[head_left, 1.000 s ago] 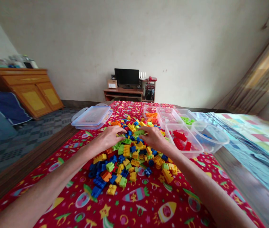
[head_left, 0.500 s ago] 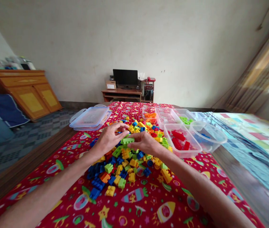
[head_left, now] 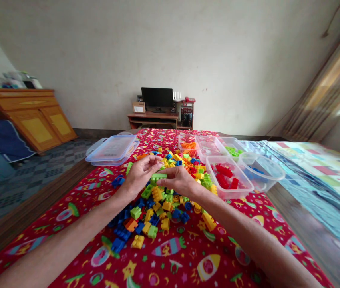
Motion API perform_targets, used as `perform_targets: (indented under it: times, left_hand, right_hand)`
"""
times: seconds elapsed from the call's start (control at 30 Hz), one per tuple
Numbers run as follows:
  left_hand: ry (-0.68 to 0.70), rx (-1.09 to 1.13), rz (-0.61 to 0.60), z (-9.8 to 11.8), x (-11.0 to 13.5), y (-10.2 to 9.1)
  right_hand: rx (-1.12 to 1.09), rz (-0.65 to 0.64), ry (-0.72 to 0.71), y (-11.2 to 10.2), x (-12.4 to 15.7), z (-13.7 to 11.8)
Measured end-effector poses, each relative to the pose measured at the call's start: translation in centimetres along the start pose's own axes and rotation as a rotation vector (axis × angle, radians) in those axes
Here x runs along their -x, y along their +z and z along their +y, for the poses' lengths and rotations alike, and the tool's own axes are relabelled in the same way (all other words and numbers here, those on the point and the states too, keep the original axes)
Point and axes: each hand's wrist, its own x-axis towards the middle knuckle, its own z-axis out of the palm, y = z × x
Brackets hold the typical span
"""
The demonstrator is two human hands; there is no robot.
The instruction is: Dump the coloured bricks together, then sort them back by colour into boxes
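A heap of toy building bricks (head_left: 158,194) in yellow, blue, green, orange and red lies on the table. Above its middle, my right hand (head_left: 180,180) pinches a light green building brick (head_left: 158,176) between thumb and fingers. My left hand (head_left: 142,172) is just to the left, its fingers curled together. Whether anything is inside those fingers is hidden. Loose blue bricks (head_left: 117,181) lie beside the left wrist. Close to the right forearm stands a clear box (head_left: 231,194) with red bricks (head_left: 224,176) in it.
Behind that box are clear containers with orange bricks (head_left: 189,146) and green bricks (head_left: 233,151). A round tub (head_left: 277,173) holds blue bricks. Stacked lids (head_left: 112,149) lie at the far left of the red patterned tablecloth (head_left: 170,264). A bed (head_left: 319,176) adjoins on the right.
The green brick in my right hand now lies flatter and slightly lower. Both hands stay close together over the heap. The whole view has shifted slightly.
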Motion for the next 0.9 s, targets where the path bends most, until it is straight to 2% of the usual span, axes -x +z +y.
perform_targets:
  times: [0.13,0.3,0.43,0.57,0.67,0.8,0.9]
  left_hand:
    - [-0.001,0.031,0.018,-0.9,-0.4,-0.3]
    - [0.056,-0.105,-0.019,-2.7,-1.2,-0.9]
    - [-0.009,-0.125,-0.176,-2.9,-0.7,-0.4]
    - [0.003,-0.138,-0.342,-2.3,-0.1,0.0]
    - [0.032,-0.174,-0.347,-2.1,-0.1,-0.1]
    - [0.097,-0.250,-0.321,-2.3,-0.6,-0.5]
    - [0.137,-0.320,-0.293,-2.8,-0.9,-0.8]
  right_hand:
    - [0.034,0.087,-0.027,-0.5,-0.2,0.1]
    - [-0.031,0.218,-0.024,-2.6,-0.2,-0.6]
    - [-0.288,0.290,0.056,-3.5,-0.2,-0.8]
    - [-0.512,0.304,0.135,-3.4,-0.5,-0.2]
    - [-0.555,0.295,0.149,-3.2,-0.6,0.0]
    - [-0.465,0.276,0.129,-3.7,-0.5,-0.1]
    - [-0.421,0.313,0.088,-4.6,-0.5,-0.1]
